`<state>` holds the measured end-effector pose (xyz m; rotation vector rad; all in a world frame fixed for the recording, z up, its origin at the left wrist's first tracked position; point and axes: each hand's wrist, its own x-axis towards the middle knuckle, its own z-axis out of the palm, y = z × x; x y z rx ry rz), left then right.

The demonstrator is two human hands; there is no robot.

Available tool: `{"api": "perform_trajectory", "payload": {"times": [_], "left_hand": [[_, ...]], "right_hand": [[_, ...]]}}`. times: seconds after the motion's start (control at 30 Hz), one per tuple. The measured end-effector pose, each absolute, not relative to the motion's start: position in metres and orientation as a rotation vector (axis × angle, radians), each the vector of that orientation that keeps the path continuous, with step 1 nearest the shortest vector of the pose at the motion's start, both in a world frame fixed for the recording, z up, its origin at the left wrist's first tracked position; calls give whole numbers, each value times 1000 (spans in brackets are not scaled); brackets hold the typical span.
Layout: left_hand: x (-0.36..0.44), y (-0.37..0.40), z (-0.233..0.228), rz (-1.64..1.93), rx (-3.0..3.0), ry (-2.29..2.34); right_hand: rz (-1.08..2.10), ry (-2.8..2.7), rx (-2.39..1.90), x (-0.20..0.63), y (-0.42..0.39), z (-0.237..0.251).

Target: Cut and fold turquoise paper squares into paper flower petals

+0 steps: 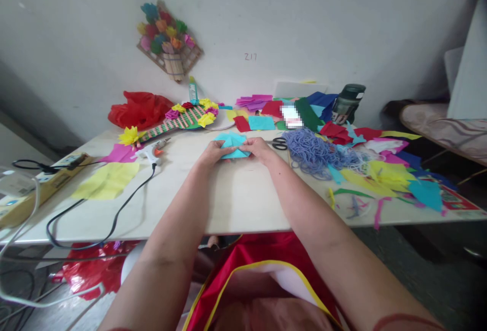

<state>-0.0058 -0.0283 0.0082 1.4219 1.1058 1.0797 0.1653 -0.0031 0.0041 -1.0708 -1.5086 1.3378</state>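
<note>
A light-blue sheet of crepe paper with fold lines lies over the middle of the white table, held between my two hands. My left hand pinches its left side, the thumb lying across the top. On the right side, my right hand grips the edge with thumb and fingers closed. A bit of red shows under the paper near my right hand; what it is I cannot make out. Just right of that hand lies a pair of black-handled scissors, its blades partly hidden.
A white glue gun with a black cord lies left, near yellow paper and a power strip. Behind stands a flower-trimmed paper instrument. Blue-purple yarn, paper scraps and a dark bottle crowd the right.
</note>
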Motion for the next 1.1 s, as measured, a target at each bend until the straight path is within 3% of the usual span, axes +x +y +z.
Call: {"api": "perform_trajectory", "payload": {"times": [0.3,0.83,1.1], "left_hand": [[-7,-29,8,1057,1414,1121],[-9,-26,6,1034,1468,1183],[-8,-24,3,1086,1424,1124]], "right_hand": [[1432,-1548,-969,169,-2,5],[1208,-1659,-1034,164,-8,8],[1354,-1635,-1008,165,-7,7]]}}
